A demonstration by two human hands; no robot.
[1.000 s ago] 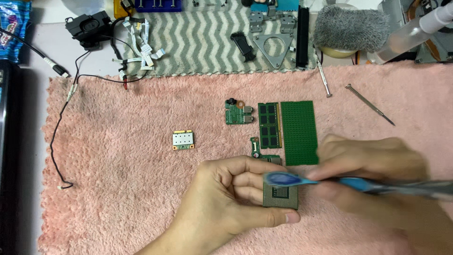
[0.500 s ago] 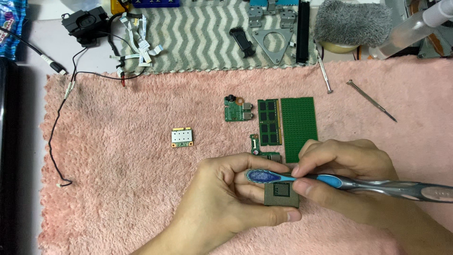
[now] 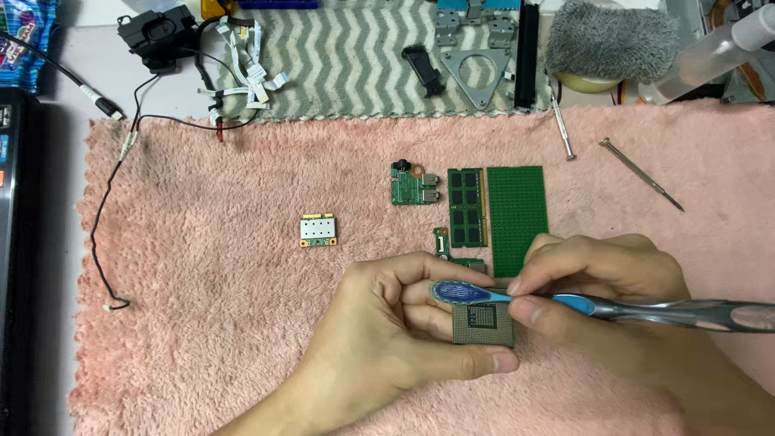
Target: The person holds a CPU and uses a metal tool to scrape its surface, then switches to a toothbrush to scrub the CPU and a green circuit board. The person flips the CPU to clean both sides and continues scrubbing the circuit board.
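Note:
My left hand (image 3: 387, 335) pinches a square processor chip (image 3: 483, 324), pin side up, between thumb and fingers just above the pink towel (image 3: 202, 282). In my right hand (image 3: 613, 299) is a blue and grey toothbrush (image 3: 646, 309), its brush head (image 3: 458, 291) lying on the chip's upper left edge. Just behind the hands lie a green perforated board (image 3: 517, 214), a memory module (image 3: 467, 207) and a small green board (image 3: 456, 252) partly hidden by my fingers.
On the towel sit a small wireless card (image 3: 318, 230), a port board (image 3: 415, 186) and two screwdrivers (image 3: 642, 173). Behind it a grey zigzag mat (image 3: 347, 64) holds metal brackets, ribbon cables and a black speaker (image 3: 157, 36) with trailing wires. A spray bottle (image 3: 710, 52) stands far right.
The toothbrush has shifted left and back across the chip in short strokes; its head now rests at the chip's upper left. My left hand keeps the chip in place.

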